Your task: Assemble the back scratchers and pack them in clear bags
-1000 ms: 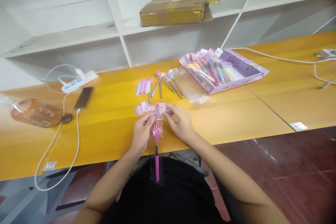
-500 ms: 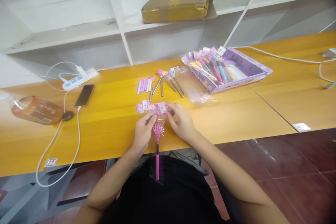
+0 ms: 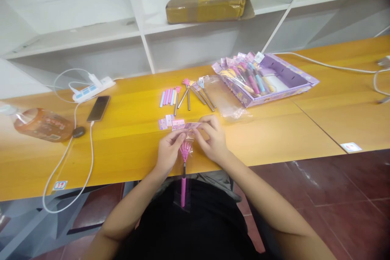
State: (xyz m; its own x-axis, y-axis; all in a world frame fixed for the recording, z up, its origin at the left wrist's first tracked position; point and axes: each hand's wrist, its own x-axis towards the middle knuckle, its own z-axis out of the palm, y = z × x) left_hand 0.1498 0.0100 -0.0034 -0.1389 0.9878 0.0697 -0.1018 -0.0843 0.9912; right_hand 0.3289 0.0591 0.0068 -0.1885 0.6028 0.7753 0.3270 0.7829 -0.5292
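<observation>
My left hand (image 3: pixel 168 152) and my right hand (image 3: pixel 213 138) both pinch the top of a clear bag holding a pink back scratcher (image 3: pixel 184 170). Its pink claw head sits between my hands and its handle hangs down over the table's front edge. My right fingers grip the pink header card (image 3: pixel 192 125) at the bag's top. Several loose pink cards (image 3: pixel 170 122) lie just beyond my left hand. Farther back rest unwrapped scratchers (image 3: pixel 195 94) and pastel sleeves (image 3: pixel 167 98).
A purple tray (image 3: pixel 292 85) of wrapped scratchers stands at the back right, with an empty clear bag (image 3: pixel 224 101) beside it. On the left lie a phone (image 3: pixel 98 108), a power strip (image 3: pixel 93 89), cables and a bottle (image 3: pixel 42 124). A cardboard parcel (image 3: pixel 210 4) rests on the shelf.
My hands have drawn the bagged scratcher slightly nearer and upward. The header card has lifted off the row of cards and tilted in my right fingers.
</observation>
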